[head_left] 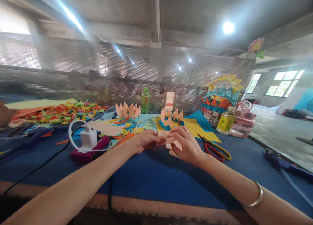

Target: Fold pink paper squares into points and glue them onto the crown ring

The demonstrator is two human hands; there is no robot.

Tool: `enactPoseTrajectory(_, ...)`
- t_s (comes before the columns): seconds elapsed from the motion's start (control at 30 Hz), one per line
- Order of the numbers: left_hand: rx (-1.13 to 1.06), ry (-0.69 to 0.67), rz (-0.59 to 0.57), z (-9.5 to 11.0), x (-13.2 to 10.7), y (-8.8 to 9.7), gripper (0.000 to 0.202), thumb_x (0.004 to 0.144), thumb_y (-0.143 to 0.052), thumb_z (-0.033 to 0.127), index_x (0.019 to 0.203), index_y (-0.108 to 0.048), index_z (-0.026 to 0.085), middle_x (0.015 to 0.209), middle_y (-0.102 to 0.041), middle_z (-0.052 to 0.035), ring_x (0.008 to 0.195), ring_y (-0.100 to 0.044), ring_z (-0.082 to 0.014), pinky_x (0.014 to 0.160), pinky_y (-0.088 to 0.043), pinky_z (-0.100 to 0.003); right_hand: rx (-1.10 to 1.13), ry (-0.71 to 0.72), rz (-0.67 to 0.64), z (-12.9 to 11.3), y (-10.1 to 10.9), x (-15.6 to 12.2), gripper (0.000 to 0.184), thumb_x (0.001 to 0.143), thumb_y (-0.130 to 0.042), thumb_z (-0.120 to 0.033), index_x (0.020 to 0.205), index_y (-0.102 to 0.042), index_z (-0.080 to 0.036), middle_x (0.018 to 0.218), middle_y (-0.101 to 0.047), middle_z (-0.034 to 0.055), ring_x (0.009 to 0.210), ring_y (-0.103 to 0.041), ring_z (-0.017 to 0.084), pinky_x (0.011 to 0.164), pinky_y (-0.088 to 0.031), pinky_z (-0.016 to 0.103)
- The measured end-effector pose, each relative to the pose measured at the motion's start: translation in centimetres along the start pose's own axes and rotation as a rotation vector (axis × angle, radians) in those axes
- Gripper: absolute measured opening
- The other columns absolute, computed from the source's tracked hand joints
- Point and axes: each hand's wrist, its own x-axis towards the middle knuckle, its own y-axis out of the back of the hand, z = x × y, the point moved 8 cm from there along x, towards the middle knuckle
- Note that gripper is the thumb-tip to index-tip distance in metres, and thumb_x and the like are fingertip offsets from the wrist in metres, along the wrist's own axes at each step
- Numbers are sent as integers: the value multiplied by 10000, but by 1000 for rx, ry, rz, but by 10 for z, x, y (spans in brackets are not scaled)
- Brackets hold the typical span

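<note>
Over the middle of the blue tabletop (146,184), both hands are on one small peach paper piece (162,133)! The left hand (148,140) has it pinched between thumb and fingers; the right hand (187,145) brings its fingertips onto the other edge, a two-sided grip that probably steadies so light a sheet. Below the right palm, pale peach paper slips (174,152), apparently lying on the table, well within reach.

Straight ahead, a spiky peach folded-paper ring (128,110) and a peach-and-blue folded-paper ring (167,121), both set beyond the fingers, perhaps to spare their upright points a knock. Over to the right, red-and-yellow-handled scissors (211,144), loops towards the person, likely for an easy pick-up. And on the left, a white block charger (88,138) sits in the magenta power strip (101,146), its white cable looping round, off to the side of the handwork.
</note>
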Motion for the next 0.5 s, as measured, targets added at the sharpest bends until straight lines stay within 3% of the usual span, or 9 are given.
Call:
enactPoseTrajectory(0.13, 52, -29, -14, -2, 0, -5, 361, 533, -800, 426, 675, -643, 134, 588, -581, -3, 516, -480, -108, 494, -361, -224, -145, 176, -22, -16, 4, -7, 154, 864, -590, -147, 949, -671, -247, 922, -672, 37, 886, -550, 188, 798, -410, 340)
enactPoseTrajectory(0.23, 119, -106, 108, 1, -5, 4, 379, 607, -764, 395, 884, -650, 162, 677, -610, -7, 626, -549, -161, 541, -397, -245, -164, 206, -25, -21, 8, -12, 132, 867, -603, -153, 925, -676, -246, 861, -690, 25, 840, -564, 174, 771, -405, 329)
enactPoseTrajectory(0.3, 217, -241, 233, 11, -17, 11, 365, 651, -743, 306, 981, -625, 206, 801, -637, -13, 765, -580, -183, 639, -426, -256, -129, 199, -49, -21, 8, -15, 131, 873, -593, -142, 893, -675, -243, 829, -689, 23, 811, -577, 163, 748, -417, 314)
enactPoseTrajectory(0.37, 574, -540, 307, 33, -40, 3, 156, 783, -633, 268, 926, -635, 208, 908, -658, -46, 822, -596, -192, 741, -447, -292, -63, 174, -65, -20, 5, -18, 139, 886, -574, -138, 848, -669, -232, 799, -677, 26, 760, -576, 147, 710, -433, 288)
enactPoseTrajectory(0.4, 717, -613, 249, 35, -49, -7, 96, 837, -578, 243, 897, -642, 206, 919, -657, -53, 871, -599, -200, 796, -447, -308, -29, 156, -76, -19, 3, -20, 143, 891, -566, -143, 830, -665, -226, 788, -671, 29, 734, -572, 140, 688, -440, 276)
enactPoseTrajectory(0.5, 925, -766, 88, 30, -70, -31, 191, 937, -474, 242, 965, -661, 210, 1014, -666, -57, 952, -613, -188, 849, -457, -292, 64, 100, -140, -15, -6, -24, 154, 899, -551, -158, 811, -666, -210, 790, -665, 42, 703, -579, 133, 644, -453, 255)
